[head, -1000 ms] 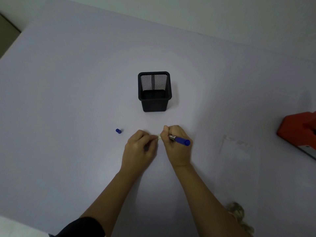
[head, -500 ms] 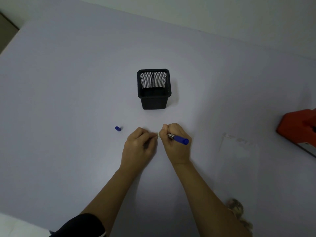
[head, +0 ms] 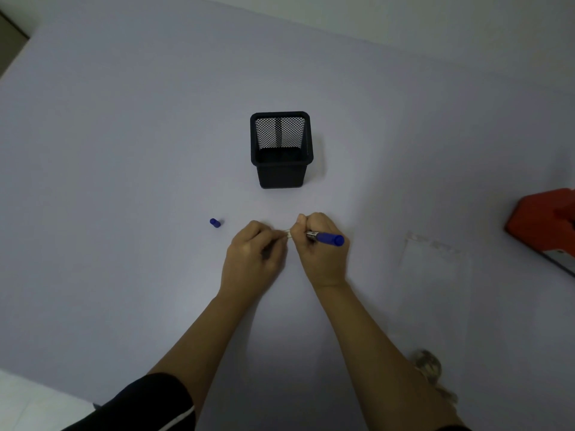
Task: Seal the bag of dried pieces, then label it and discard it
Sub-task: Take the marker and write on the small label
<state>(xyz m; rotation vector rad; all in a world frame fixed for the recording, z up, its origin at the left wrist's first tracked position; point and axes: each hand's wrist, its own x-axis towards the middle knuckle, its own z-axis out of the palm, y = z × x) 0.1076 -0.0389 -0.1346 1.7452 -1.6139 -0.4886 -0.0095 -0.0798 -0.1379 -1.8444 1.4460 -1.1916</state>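
Right hand (head: 320,258) is gripping the marker (head: 327,238), left hand (head: 252,258) is pinching a white bit (head: 288,234) at its tip, cap (head: 215,223) lying left.

Two hands met close together, fingers curled.
The left hand (head: 253,255) lay knuckles up and its fingertips pinched a small white piece (head: 288,234). The right hand (head: 323,256) gripped a blue pen (head: 326,238) as for writing, its thumb side at the same piece. Both forearms reached forward, bare; a dark sleeve (head: 149,402) covered the left upper arm.
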